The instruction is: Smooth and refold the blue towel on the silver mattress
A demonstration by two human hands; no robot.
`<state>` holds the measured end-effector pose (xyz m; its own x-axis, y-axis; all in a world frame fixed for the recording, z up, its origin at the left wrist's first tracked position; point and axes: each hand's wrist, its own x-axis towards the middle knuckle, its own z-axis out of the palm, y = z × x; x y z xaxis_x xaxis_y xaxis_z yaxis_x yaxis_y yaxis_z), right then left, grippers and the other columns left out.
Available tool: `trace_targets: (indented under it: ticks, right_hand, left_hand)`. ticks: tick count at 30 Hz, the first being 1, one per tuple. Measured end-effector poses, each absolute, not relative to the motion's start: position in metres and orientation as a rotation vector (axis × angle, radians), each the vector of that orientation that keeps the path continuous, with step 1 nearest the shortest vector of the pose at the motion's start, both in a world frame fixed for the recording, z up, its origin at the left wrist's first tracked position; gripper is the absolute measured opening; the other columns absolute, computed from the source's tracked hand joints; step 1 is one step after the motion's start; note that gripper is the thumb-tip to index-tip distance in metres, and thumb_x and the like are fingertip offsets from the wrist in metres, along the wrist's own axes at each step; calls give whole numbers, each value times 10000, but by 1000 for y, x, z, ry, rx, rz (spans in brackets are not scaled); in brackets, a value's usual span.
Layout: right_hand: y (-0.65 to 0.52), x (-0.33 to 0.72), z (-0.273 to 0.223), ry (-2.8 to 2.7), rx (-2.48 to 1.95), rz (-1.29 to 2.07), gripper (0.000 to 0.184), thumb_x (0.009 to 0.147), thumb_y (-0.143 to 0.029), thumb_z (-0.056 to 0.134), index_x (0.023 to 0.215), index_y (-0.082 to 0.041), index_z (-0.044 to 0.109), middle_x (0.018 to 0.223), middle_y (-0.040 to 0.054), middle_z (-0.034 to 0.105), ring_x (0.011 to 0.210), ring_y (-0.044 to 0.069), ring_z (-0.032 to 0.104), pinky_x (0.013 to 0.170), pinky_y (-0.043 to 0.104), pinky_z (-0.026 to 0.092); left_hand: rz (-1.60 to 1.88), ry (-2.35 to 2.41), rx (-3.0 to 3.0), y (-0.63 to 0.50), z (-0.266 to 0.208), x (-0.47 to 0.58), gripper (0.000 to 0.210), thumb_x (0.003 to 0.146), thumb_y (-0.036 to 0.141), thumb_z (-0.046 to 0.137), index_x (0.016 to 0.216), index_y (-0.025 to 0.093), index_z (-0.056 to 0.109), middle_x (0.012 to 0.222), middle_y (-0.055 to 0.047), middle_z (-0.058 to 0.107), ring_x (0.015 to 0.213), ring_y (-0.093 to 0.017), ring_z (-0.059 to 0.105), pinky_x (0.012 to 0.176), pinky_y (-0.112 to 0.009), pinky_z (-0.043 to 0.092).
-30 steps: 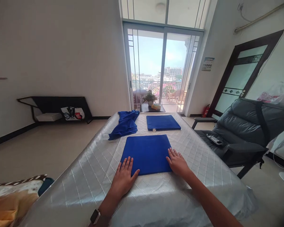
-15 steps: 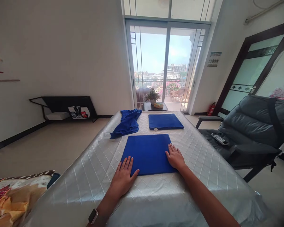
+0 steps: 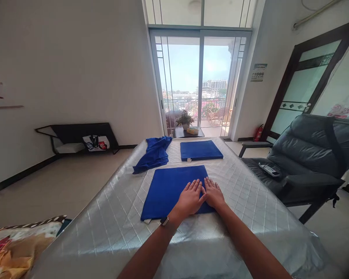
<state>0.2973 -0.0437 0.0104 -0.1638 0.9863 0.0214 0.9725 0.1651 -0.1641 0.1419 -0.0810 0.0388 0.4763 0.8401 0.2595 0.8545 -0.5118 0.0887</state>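
The left hand [image 3: 190, 197] and right hand [image 3: 213, 193] lay flat and opened out, gripping nothing, close together on the folded blue cloth [image 3: 163, 190], which extended leftward from them. Beyond them lay a flat blue stack [image 3: 200, 150] and, farther left, a rumpled blue cloth [image 3: 155, 154].

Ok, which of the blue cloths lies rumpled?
The far-left cloth: it lies loose and creased, while the near cloth under the left hand and the far-right cloth are flat and straight-edged.
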Motion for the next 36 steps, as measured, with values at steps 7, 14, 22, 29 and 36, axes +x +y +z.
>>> trace_targets:
  ticks: [7,14,22,29,36]
  right_hand:
    - [-45,297,10,-2267,-1946,189,624,1028,-401,213,1591,-133,230,1653,67,191,1519,205,170,1227,403,110]
    - [-46,295,14,-2249,-1960,207,662,1025,-448,192,1589,-101,216,1652,60,182,1522,204,155,1232,401,77]
    - [-45,295,13,-2252,-1979,191,661,1025,-449,200,1590,-107,213,1653,62,180,1521,204,159,1229,398,78]
    - [-45,293,14,-2271,-2009,170,664,1026,-449,177,1593,-106,200,1657,76,171,1524,209,145,1228,403,74]
    - [-40,290,28,-2382,-2068,69,668,1018,-465,179,1584,-118,249,1648,84,205,1527,249,126,1223,476,43]
  left_hand:
    - [-401,-1758,-2627,-37,10,157,744,1021,578,84,1534,115,357,1605,-117,323,1504,-227,246,1236,-431,210]
    - [-281,-1946,-2500,-35,6,95,802,991,647,84,1562,124,293,1630,-107,261,1519,-234,196,1245,-432,167]
    - [-165,-2066,-2344,-32,-6,-14,812,1001,631,131,1558,57,266,1633,-150,221,1519,-263,188,1237,-449,170]
    - [-281,-2150,-2256,-32,-17,-34,877,977,684,128,1548,36,284,1630,-178,226,1518,-274,197,1231,-435,178]
    - [-297,-2115,-2262,-31,-18,-32,887,977,681,105,1544,23,287,1618,-188,256,1516,-282,198,1227,-431,190]
